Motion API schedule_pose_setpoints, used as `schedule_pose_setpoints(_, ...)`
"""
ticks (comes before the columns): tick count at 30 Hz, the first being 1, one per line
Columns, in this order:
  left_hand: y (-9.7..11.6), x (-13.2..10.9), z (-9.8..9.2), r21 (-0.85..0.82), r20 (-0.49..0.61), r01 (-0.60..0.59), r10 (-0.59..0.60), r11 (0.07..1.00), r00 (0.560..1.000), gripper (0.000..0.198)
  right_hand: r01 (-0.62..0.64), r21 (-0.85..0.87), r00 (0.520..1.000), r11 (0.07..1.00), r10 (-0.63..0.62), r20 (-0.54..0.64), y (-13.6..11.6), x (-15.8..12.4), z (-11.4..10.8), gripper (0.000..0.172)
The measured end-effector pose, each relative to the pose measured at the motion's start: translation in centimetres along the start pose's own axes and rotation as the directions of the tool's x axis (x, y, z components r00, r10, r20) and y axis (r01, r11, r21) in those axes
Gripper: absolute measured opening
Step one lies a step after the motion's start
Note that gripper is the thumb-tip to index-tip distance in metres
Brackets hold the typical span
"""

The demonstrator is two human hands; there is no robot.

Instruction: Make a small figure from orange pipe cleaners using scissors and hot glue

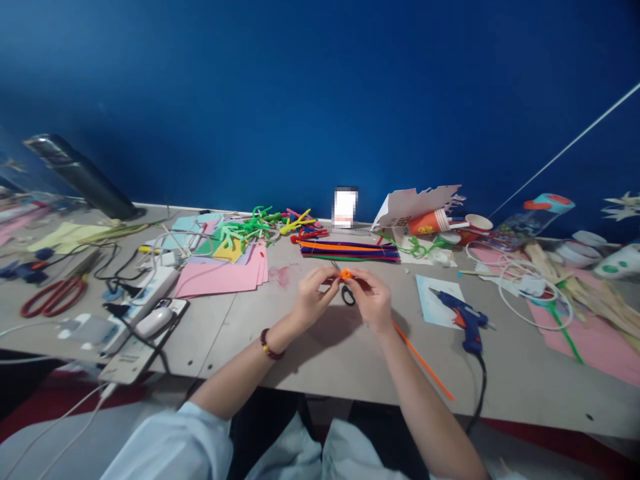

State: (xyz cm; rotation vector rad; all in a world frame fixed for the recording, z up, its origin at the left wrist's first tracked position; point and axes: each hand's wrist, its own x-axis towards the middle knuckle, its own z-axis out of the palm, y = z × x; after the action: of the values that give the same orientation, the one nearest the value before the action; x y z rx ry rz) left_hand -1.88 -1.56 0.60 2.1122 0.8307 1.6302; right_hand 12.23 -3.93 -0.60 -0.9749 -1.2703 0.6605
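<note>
My left hand (315, 293) and my right hand (373, 300) meet over the middle of the table, fingertips closed on a small curled orange pipe cleaner (346, 274). A straight orange stem (425, 363) runs out from under my right wrist toward the table's front edge; whether it joins the curl is hidden. Just below the fingers shows a black handle loop of small scissors (349, 296), with the blades partly covered by my left hand. Beyond my hands lies a bundle of pipe cleaners (350, 251) in purple, orange, red and green.
At right, a blue glue gun (465, 320) rests partly on pale blue paper (435, 293). Pink sheets (220, 275) and bent green pipe cleaners (245, 230) lie left. Farther left are a power strip (145, 303), red-handled scissors (55, 297) and a dark bottle (85, 177).
</note>
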Motion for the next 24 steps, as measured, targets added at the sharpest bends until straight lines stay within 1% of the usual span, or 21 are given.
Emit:
schedule_pose_setpoints(3,-0.5,-0.2,0.2,0.083,-0.022,-0.087,0.089,0.993,0.996,0.01,0.07,-0.112,0.997,0.991,-0.066,0.037,-0.5,0.1,-0.2,0.015)
schedule_pose_setpoints(5,-1.0,-0.5,0.3,0.122,-0.014,-0.137,0.14,0.983,0.99,0.012,0.075,-0.136,0.997,0.988,-0.071,0.037,-0.7,0.1,-0.2,0.015)
schedule_pose_setpoints(8,-1.4,-0.7,0.4,0.13,0.009,-0.154,0.154,0.98,0.988,0.015,0.041,-0.098,0.999,0.994,-0.039,0.021,-0.4,0.0,-0.1,0.016)
schedule_pose_setpoints(11,-1.3,-0.7,0.4,0.094,-0.004,-0.137,0.138,0.986,0.99,0.014,-0.012,-0.045,1.0,0.999,0.013,0.011,0.1,-0.1,0.1,0.017)
schedule_pose_setpoints(14,-0.9,-0.5,0.3,0.048,-0.033,-0.109,0.11,0.993,0.993,0.012,-0.101,0.054,0.995,0.993,0.101,0.006,0.3,-0.1,0.2,0.018)
schedule_pose_setpoints(17,-0.6,-0.3,0.2,0.049,-0.037,-0.123,0.125,0.991,0.992,0.014,-0.172,0.149,0.985,0.974,0.17,0.028,0.2,0.0,0.3,0.019)
schedule_pose_setpoints(21,-0.7,-0.2,0.2,0.068,-0.068,-0.146,0.151,0.987,0.986,0.014,-0.18,0.167,0.984,0.969,0.175,0.041,0.0,0.1,0.3,0.021)
schedule_pose_setpoints(24,-0.8,-0.2,0.2,0.071,-0.092,-0.151,0.157,0.986,0.983,0.013,-0.161,0.14,0.987,0.977,0.158,0.038,-0.1,0.0,0.4,0.021)
